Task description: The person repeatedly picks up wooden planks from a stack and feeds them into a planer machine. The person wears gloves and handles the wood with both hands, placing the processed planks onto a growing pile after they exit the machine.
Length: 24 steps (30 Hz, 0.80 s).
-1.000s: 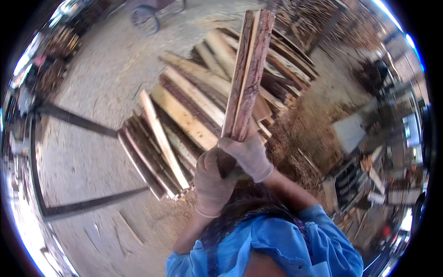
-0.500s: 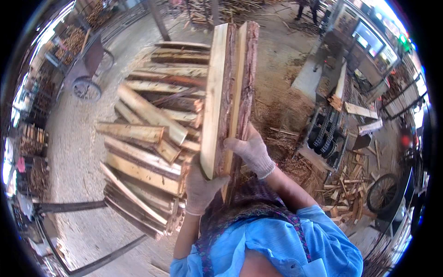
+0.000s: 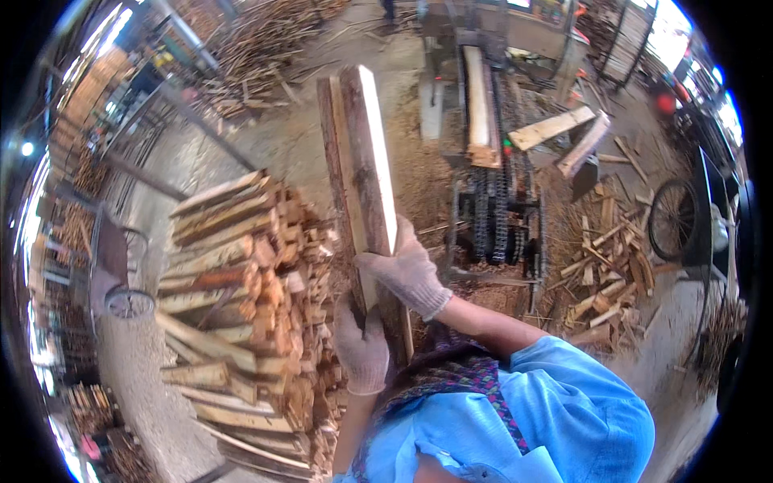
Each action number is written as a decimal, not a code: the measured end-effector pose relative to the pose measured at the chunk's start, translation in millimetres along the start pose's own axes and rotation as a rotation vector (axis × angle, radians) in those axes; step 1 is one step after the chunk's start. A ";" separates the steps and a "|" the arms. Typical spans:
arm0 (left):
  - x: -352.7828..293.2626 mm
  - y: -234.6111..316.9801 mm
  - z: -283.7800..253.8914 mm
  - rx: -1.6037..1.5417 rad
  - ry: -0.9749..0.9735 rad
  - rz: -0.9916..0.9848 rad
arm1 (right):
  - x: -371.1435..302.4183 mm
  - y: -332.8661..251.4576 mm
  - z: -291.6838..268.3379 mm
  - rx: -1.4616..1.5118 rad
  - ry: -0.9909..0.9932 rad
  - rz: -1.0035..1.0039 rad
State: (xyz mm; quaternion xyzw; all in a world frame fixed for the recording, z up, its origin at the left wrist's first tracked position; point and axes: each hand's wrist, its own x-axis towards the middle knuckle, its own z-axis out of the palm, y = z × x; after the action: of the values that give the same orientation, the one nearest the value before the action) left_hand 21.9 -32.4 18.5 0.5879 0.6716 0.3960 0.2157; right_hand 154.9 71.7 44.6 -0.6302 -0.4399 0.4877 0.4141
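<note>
Both my hands wear pale knitted work gloves. Between them, two bark-edged wooden boards (image 3: 364, 173) lie side by side, pointing away from me, and their near ends reach my apron. My left hand (image 3: 361, 348) grips them low on the left side, near the close end. Farther up, my right hand (image 3: 407, 272) is wrapped over them from the right, its thumb across the bark. Some fingers are hidden behind the wood. To the left stands a tall stack of similar sawn boards (image 3: 211, 283), with several lying askew on top.
A chain conveyor (image 3: 493, 211) stands ahead to the right, with a pale board (image 3: 478, 97) on it. Past it lie loose boards (image 3: 551, 129) and a heap of offcuts (image 3: 613, 274). A spoked wheel (image 3: 673, 217) is at right, a cart (image 3: 109, 256) far left, and scrap wood (image 3: 262, 52) behind.
My view has swung right, so the stack sits farther left and the conveyor nearer the middle. The boards in my hands have rotated, with bark now facing up and a bright face on the right.
</note>
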 end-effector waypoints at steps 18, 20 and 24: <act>53.3 44.3 58.6 -0.033 -0.414 0.182 | 141.2 22.5 -221.4 0.142 0.286 -0.050; 43.8 7.7 50.4 -0.134 -0.320 -0.088 | 198.4 15.6 -262.1 -0.007 0.327 0.031; -1.0 -77.2 31.2 -0.296 -0.158 -0.547 | 320.7 -8.4 -292.6 -0.284 0.315 0.115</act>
State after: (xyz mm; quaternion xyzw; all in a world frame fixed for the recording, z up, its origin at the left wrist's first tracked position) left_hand -2.1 -24.3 -60.8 0.3767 0.7210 0.3698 0.4488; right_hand 484.1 354.1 25.3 -0.7746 -0.3974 0.3393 0.3561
